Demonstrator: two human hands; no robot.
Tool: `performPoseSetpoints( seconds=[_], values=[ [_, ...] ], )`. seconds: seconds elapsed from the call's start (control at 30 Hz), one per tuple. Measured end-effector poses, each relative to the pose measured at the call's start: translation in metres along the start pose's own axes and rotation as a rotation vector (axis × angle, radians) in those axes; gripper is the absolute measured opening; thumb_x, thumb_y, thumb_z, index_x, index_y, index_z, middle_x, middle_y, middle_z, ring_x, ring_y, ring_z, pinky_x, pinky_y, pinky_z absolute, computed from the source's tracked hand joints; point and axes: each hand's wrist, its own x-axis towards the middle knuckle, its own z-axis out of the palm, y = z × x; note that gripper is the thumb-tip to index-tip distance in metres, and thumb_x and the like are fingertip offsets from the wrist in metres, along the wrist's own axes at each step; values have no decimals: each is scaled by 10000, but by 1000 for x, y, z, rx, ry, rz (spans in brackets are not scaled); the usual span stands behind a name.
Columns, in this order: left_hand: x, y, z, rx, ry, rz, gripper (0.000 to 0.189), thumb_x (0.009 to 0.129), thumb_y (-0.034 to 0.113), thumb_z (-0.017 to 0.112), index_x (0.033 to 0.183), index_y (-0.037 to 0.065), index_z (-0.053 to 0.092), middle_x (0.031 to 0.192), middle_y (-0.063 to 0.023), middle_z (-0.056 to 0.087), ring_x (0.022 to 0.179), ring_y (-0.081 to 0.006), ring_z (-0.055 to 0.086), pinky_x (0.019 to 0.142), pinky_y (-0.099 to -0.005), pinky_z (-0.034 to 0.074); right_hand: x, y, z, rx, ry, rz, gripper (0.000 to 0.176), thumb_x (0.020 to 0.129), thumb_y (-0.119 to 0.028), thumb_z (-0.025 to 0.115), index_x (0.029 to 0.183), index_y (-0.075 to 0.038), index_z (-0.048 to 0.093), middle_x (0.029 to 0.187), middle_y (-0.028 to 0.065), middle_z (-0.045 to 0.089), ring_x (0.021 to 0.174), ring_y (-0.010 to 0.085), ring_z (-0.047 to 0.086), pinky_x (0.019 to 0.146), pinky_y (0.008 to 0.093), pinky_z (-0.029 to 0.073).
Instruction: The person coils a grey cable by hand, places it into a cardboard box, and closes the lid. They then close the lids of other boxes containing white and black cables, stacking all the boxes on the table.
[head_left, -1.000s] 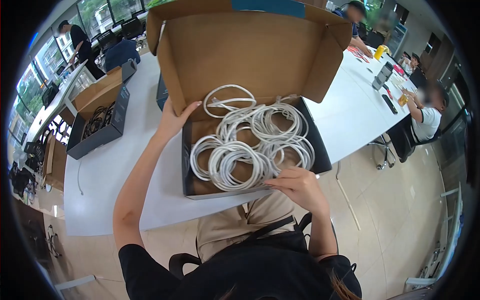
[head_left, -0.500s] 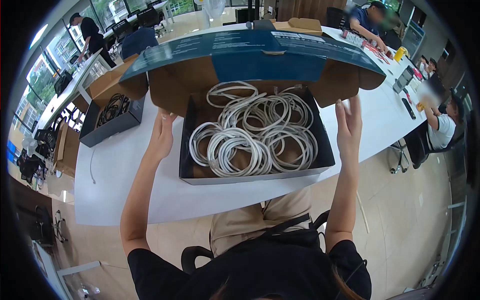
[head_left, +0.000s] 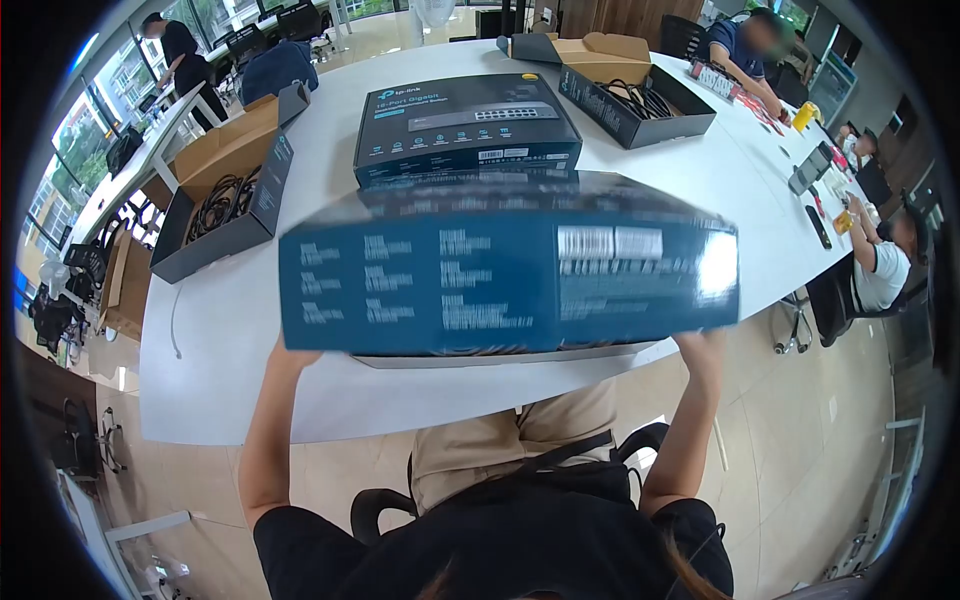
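Note:
A dark cardboard box stands at the table's front edge, its blue printed lid (head_left: 420, 280) swung down low over the tray. Only a strip of the box's front wall (head_left: 500, 358) shows beneath the lid, so the coiled white cables inside are hidden. My left hand (head_left: 288, 358) holds the lid's lower left corner, fingers mostly behind it. At the lower right corner my right hand (head_left: 702, 355) grips the lid in the same way, its fingertips out of sight.
Behind stands a closed network switch box (head_left: 465, 130). Open boxes with black cables stand left (head_left: 215, 235) and back right (head_left: 645, 115). A person (head_left: 740, 50) works at the far right, another person (head_left: 880, 250) sits nearer. A black phone-like object (head_left: 818, 227) lies right.
Both hands have brought the lid forward and down, covering the white cables. The switch box and the back right cable box have come into view behind it.

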Motion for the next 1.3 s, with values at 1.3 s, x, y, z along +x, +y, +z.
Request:
performPoseSetpoints(
  seconds=[1.3],
  values=[
    [-129,34,61,403,162,918,526,842,319,575,1305,354,327,1177,-101,514,1046,-334,532,871,-515,396,-90,2,2,-89,368,147,470,785,-92,600,1222,28,475,1068,159,613,940,147,581,843,257,417]
  ],
)
